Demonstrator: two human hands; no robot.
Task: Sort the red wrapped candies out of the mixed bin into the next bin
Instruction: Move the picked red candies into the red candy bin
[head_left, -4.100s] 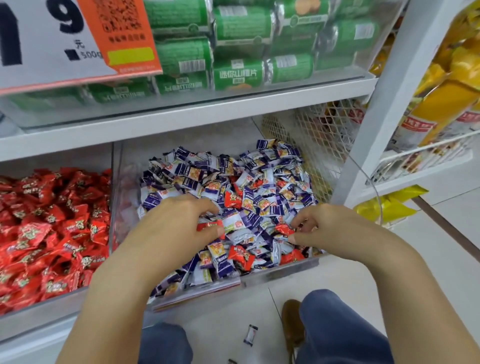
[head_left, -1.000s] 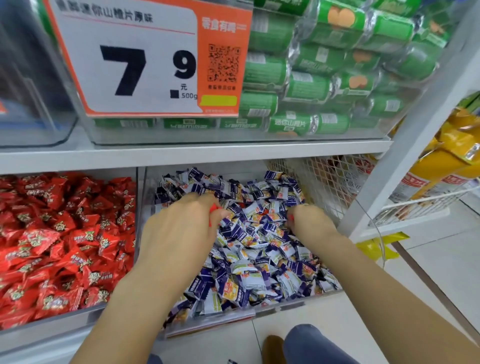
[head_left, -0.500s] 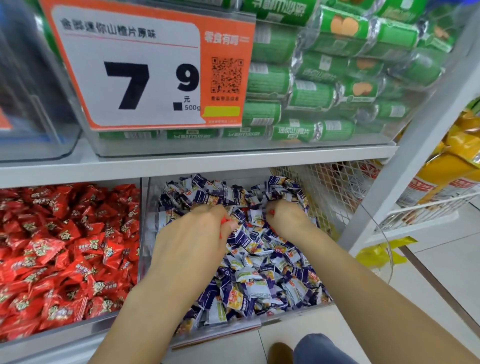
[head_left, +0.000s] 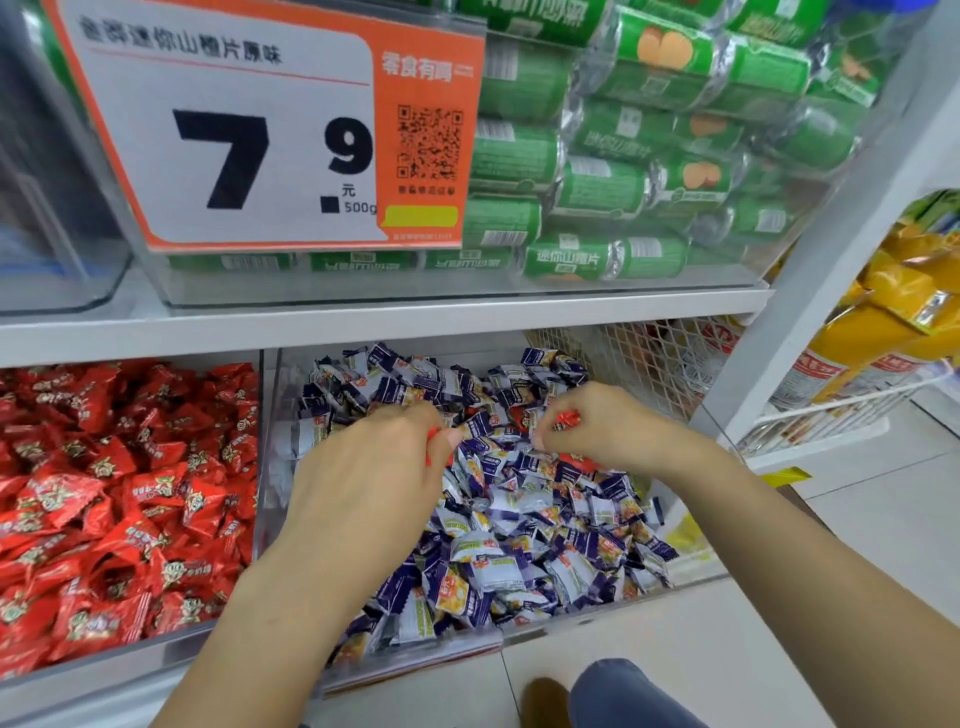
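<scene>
In front of you, the white upper shelf (head_left: 415, 317) carries a clear bin (head_left: 519, 288) of green wrapped rolls (head_left: 597, 187), fronted by an orange and white price sign (head_left: 270, 130). On the lower shelf below sit two clear bins side by side: the left bin (head_left: 258, 415) full of red candies (head_left: 104, 493), the right bin (head_left: 519, 631) heaped with purple and white candies (head_left: 519, 545).

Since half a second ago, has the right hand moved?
Yes. The right hand pulled back from the mixed bin's rear toward the mesh side, lifting a red candy.
</scene>
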